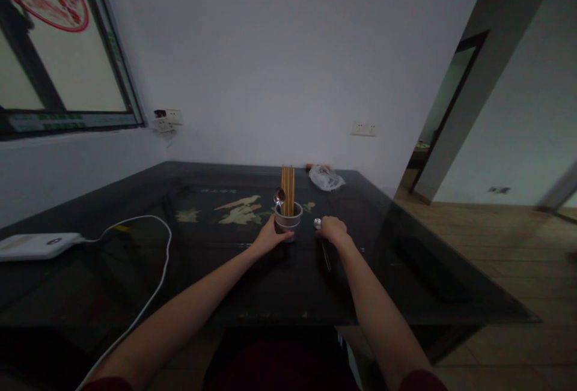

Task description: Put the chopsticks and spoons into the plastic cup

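My left hand [267, 238] is wrapped round the lower left side of a metal cup [291, 221], its thumb across the front. Several wooden chopsticks [288, 191] stand upright in the cup, with a metal spoon [279, 196] beside them, bowl end up. To the right of the cup, my right hand [332, 230] is closed on another metal spoon [317, 223]. This spoon's bowl shows left of my fingers, and a thin handle extends below them, low over the table. My fingers hide the middle of it.
The dark glossy table [216, 295] carries a printed bird and flowers. A crumpled clear plastic bag [326, 178] lies behind the cup. A white power bank [39, 245] with a white cable [168, 245] sits at left; a dark flat object [433, 268] lies at right.
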Demonstrator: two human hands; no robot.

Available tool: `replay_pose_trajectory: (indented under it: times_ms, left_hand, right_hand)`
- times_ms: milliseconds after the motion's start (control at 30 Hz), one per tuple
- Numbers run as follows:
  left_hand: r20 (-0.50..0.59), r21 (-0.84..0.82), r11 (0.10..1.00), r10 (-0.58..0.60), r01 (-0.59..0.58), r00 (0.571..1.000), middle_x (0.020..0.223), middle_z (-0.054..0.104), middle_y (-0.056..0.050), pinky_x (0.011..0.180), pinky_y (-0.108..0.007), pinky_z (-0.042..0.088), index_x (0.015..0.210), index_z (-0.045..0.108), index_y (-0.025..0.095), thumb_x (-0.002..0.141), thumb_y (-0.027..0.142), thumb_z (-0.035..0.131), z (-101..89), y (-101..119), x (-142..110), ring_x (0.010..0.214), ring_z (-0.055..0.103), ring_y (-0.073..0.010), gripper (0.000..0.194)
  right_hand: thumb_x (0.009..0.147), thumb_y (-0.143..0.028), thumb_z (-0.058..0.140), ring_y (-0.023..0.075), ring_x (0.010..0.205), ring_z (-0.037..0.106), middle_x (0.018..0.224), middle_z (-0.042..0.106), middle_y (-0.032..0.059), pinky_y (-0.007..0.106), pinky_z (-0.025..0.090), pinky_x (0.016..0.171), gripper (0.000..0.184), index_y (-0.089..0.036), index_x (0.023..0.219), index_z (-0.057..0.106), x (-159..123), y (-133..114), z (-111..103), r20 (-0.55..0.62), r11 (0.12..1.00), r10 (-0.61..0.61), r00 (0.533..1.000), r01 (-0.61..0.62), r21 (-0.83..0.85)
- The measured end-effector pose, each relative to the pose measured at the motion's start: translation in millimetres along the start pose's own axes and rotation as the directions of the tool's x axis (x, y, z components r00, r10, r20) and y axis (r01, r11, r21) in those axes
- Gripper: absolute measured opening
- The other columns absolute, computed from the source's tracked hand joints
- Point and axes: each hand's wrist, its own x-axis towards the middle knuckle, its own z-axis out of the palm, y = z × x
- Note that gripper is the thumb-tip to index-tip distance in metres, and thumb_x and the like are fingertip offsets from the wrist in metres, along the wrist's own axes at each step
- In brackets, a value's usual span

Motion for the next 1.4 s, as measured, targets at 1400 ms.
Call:
replay_pose_trajectory:
  times_ms: [1400]
  left_hand:
    - [-0.006,-0.017,0.999,0.034,-0.034,0.999,0.119,0.060,-0.016,0.099,-0.045,0.040,0.117,0.049,0.013,0.058,0.027,0.080,-1.1,-4,0,0.111,0.056,-0.0286,0.068]
  right_hand:
    - [0.059,-0.041,0.074,0.0062,0.042,0.046,0.057,0.061,-0.0022,0.018,0.032,0.037,0.034,-0.017,0.076,0.057,-14,-13,-49,-0.415,-0.188,0.115,0.902,0.430,0.883]
